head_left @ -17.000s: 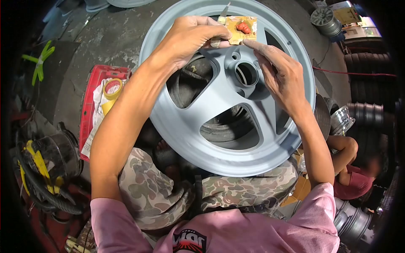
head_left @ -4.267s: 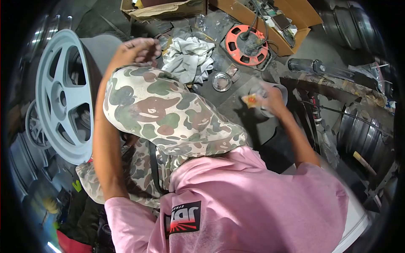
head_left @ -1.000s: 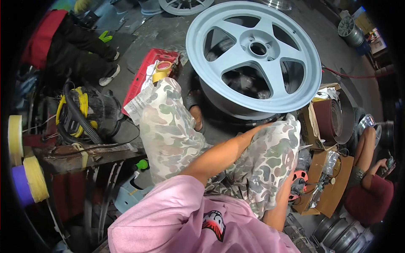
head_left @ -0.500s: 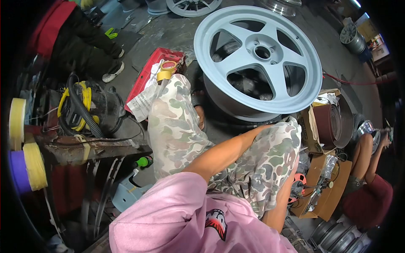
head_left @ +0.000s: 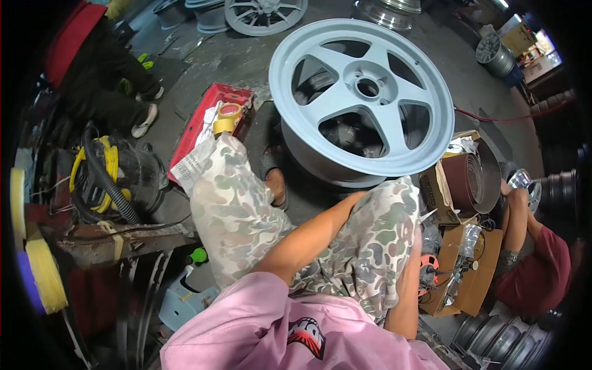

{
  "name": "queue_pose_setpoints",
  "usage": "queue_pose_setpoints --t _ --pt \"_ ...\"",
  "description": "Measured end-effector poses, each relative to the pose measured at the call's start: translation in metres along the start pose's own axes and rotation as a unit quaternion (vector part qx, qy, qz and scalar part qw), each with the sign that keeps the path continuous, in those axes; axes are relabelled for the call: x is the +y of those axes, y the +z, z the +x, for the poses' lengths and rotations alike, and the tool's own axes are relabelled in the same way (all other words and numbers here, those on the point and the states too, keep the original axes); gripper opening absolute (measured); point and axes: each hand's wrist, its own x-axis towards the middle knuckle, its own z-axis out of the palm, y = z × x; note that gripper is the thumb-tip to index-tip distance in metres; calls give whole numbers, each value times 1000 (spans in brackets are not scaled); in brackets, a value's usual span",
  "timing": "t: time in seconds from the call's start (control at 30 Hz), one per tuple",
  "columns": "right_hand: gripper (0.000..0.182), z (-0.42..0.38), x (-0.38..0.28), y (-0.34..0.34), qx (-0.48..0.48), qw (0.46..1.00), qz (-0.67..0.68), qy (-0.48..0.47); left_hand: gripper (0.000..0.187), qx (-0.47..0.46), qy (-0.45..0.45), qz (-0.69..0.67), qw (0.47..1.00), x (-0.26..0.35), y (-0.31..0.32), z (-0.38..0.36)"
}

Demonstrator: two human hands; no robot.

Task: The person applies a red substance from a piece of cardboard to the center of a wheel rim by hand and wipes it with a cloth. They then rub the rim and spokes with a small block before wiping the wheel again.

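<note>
Neither of my hands shows. The left forearm crosses my lap and passes out of sight at the right knee; the right forearm runs up along the outer side of that leg. A thin pale tip (head_left: 428, 215) sticks out beside the knee; what it belongs to is unclear. Beyond my knees a light grey five-spoke wheel rim (head_left: 395, 127) lies face up, tilted, on a dark support. By the left knee, yellow tape rolls (head_left: 224, 126) and white cloth or paper lie in a red tray (head_left: 192, 131); a printed sheet (head_left: 190, 171) hangs over its edge.
Right of the rim, a carton holds a brown abrasive roll (head_left: 459, 182); below is an open cardboard box (head_left: 481, 266) with small parts. A co-worker in dark red (head_left: 538, 274) crouches at right; another person stands at upper left near a black-and-yellow vacuum (head_left: 114, 176). More rims (head_left: 502, 339) surround.
The view has shifted, so the rim and tray appear further left and lower. The co-worker at right has moved the lower arm towards the carton. My forearms keep nearly the same pose.
</note>
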Motion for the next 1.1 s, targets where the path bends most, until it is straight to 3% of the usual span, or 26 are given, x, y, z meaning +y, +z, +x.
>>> queue_pose_setpoints --t 0.07,0.13,0.23,0.3,0.43,0.53,0.67,0.77,0.93,0.97,1.1 --pt "43 19 13 -11 -36 999 35 9 32 6 -1 1 1000 3 -5 -3" --pt "42 -32 -37 65 39 997 -60 -20 33 13 -5 2 1000 4 -9 -2" --pt "37 -31 -44 71 44 994 -104 5 33 18 -9 6 1000 6 -11 -2" --pt "29 -52 -62 101 38 987 -143 -66 33 20 -12 8 1000 6 -13 -2" --pt "23 -53 -45 77 -4 991 -134 -28 33 25 -16 11 999 3 -16 -3" --pt "26 -64 -29 72 -27 996 -67 -51 33 29 -17 11 999 4 -17 -1" --pt "30 -78 -41 92 95 984 -106 -102 33 30 -26 9 999 0 -19 1" --pt "32 -67 -40 76 114 978 -127 -119 33 31 -27 10 999 2 -21 4" --pt "43 -72 -70 82 46 941 -316 -116 34 31 -27 8 999 0 -22 4" --pt "45 -63 -56 76 29 929 -333 -159 34 32 -25 10 999 2 -23 3" --pt "45 -55 -51 84 -9 938 -302 -171 34 34 -19 12 999 4 -25 1"
